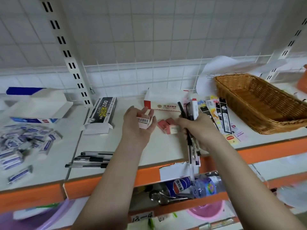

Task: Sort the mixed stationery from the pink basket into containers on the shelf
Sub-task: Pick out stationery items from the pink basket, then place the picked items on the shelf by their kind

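My left hand (pixel 137 122) holds a small pink-and-white eraser (pixel 143 121) with a barcode, fingers curled loosely round it, above the white shelf (pixel 126 146). My right hand (pixel 197 128) grips a bundle of pens (pixel 191 113) that stick out above and below the fist, and its fingertips touch a pink eraser (pixel 172 129) lying on the shelf. Two more pink erasers (pixel 163 124) lie beside it. Behind them stands an open red-and-white eraser box (pixel 164 103).
A wicker basket (pixel 259 105) sits at the right with flat refill packets (pixel 221 117) beside it. A black pen box (pixel 102 112) and loose pens (pixel 93 160) lie left of centre. Blue-white erasers (pixel 21 143) are heaped at far left near a white box (pixel 39 105).
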Available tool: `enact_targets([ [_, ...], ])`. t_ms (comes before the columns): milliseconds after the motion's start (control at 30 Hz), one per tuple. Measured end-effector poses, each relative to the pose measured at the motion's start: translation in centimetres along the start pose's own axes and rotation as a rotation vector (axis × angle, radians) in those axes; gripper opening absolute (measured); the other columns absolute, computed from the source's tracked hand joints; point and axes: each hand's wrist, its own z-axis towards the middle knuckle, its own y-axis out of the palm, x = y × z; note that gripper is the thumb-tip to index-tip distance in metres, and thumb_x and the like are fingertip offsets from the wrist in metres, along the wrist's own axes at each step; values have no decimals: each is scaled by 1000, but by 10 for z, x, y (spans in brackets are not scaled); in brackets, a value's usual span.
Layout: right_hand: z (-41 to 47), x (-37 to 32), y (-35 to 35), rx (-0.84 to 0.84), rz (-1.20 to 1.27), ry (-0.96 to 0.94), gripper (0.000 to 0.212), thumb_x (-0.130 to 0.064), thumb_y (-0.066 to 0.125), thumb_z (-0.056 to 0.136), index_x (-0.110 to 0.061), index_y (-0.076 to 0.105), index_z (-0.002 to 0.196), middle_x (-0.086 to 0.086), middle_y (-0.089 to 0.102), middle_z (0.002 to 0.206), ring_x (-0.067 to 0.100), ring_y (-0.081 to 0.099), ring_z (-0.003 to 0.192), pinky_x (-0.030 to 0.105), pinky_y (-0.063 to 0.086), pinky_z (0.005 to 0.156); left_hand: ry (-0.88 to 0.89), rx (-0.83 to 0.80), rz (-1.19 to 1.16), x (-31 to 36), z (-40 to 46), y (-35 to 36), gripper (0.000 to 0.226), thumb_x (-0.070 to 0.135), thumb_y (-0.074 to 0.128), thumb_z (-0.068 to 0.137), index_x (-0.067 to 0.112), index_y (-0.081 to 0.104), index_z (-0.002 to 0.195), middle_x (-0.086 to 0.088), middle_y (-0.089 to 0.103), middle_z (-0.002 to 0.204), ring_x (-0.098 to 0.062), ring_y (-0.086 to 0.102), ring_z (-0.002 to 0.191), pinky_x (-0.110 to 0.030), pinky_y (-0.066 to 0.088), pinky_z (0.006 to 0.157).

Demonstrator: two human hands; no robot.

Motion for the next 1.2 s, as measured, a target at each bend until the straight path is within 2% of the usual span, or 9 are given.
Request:
enact_targets([
  [133,4,-2,7,74,118,-35,16,-4,61,85,-7,53,72,10,50,49,22,47,41,32,44,48,-92,-25,68,6,-7,-5,12,8,45,88,11,56,83,-7,61,81,-20,56,74,-25,41,59],
  [300,-9,-9,32,-222,113,-63,16,-20,74,80,-8,64,74,1,53,48,12,44,40,22,39,41,-60,-76,124,-4,-6,2,21,23,47,95,12,54,79,-9,61,81,-22,59,71,-30,47,66],
  [433,-8,-3,39,-239,58,-105,21,-17,76,78,2,68,85,3,56,53,14,47,45,24,38,42,-72,-43,232,-11,-3,7,50,53,38,96,10,58,82,-5,62,68,-22,61,71,-41,51,80],
  [567,-1,-6,23,-144,-34,-63,19,-18,75,78,-1,66,74,13,59,56,9,45,37,20,37,41,-203,46,201,-12,0,6,28,26,41,99,10,52,78,-7,58,69,-18,53,61,-20,44,47],
  [700,8,-2,8,-48,-174,-34,21,-16,71,80,-7,56,68,6,52,51,17,46,41,27,40,48,-181,117,298,-7,-3,-4,21,12,43,96,11,50,77,-5,61,71,-17,56,63,-15,35,41],
  [867,5,-20,17,-28,450,115,15,-15,61,91,-5,56,81,10,61,67,12,54,41,24,49,43,121,-17,753,10,-27,-5,19,14,46,97,16,61,87,0,63,72,-12,53,56,-21,37,49],
  [1000,4,-28,45,-241,745,209,18,-23,61,89,-6,60,83,3,64,64,12,62,58,29,56,64,315,-227,1394,11,-56,-17,35,58,57,80,26,59,93,12,59,65,3,51,50,-13,37,49],
  [1133,1,-29,75,-317,778,237,28,-29,55,92,-5,59,106,2,71,75,9,69,65,22,57,63,321,-263,1488,22,-61,-33,26,49,65,80,25,58,86,9,62,66,4,57,56,-14,43,52],
  [1200,-2,-30,84,-344,767,234,25,-30,51,94,-7,56,102,4,72,72,12,70,64,25,58,59,243,-284,1434,32,-63,-38,17,45,60,87,28,57,83,10,62,63,4,57,54,-10,41,48],
])
